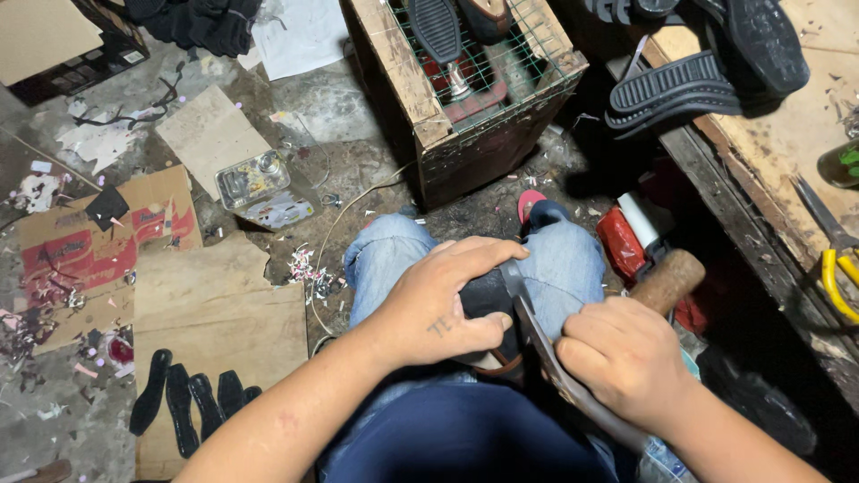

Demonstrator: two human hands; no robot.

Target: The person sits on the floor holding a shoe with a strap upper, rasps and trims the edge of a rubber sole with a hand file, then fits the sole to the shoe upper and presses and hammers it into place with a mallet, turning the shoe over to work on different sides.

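- Fingers (474, 255) of the left hand (438, 304) wrap over a dark shoe piece (488, 295), thumb underneath at about 4 o'clock of the palm; they are clamped on it and press it down against the lap.
- Right hand (626, 362) is closed in a fist around the handle end of a curved knife (537, 335); its fingers are shut tight on the tool.
- Knife blade runs on a long axis from 5 o'clock, at the right fist, to 11 o'clock, where its tip meets the edge of the dark shoe piece just beside the left thumb.
- Dark shoe piece lies at 9 o'clock from the right fist, touching the blade, and directly under the left palm. The left hand is the nearer one; the right reaches the piece only through the blade.
- Both hands sit over the knees in blue jeans (564, 259), at the lower centre of the view.
- A wooden-handled tool (669, 279) lies at 1 o'clock of the right hand, near it but apart.
- A wooden crate (420, 107) with a wire mesh top stands on the floor at 12 o'clock of the hands.
- Black soles (680, 89) rest on the tabletop (787, 134) at 1 o'clock; yellow-handled scissors (837, 259) lie at 3 o'clock on it.
- Black insole cut-outs (188, 402) lie on cardboard (224, 313) at 9 o'clock; a metal can (253, 179) sits at 10 o'clock.
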